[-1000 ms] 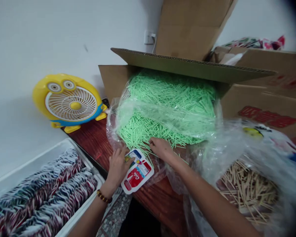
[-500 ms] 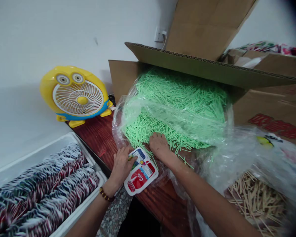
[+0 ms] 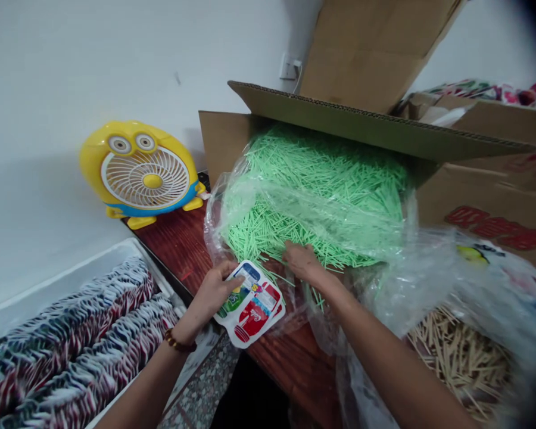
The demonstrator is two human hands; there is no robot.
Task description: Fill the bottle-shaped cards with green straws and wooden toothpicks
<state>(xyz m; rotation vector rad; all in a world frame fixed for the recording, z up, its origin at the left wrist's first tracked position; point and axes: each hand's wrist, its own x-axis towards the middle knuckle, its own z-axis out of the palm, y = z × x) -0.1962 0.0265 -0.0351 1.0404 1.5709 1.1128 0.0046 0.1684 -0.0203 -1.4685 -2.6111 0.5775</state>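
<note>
My left hand [image 3: 214, 291] pinches a bottle-shaped printed packet [image 3: 255, 314] by its upper left edge, thumb on top. The packet is white-rimmed with red, green and blue print and the word Cola; a second edge shows at its right, so there may be more than one. My right hand [image 3: 302, 262] is at the front of a heap of thin green sticks [image 3: 330, 179], fingers curled down against them. Its fingertips are partly hidden, and what it holds, if anything, cannot be made out. The sticks spill from a clear plastic bag [image 3: 214, 208] in a cardboard box [image 3: 226, 140].
A yellow fan [image 3: 136, 173] stands on the dark red table [image 3: 161, 238] against the wall. At left, a white foam box [image 3: 116, 250] holds rows of packets. Wooden sticks [image 3: 462, 360] lie in plastic at lower right. Another cardboard box [image 3: 495, 196] stands behind.
My left hand has lifted and tilted the packet slightly, shifting left. My right hand has moved a little to the right along the front of the green sticks.
</note>
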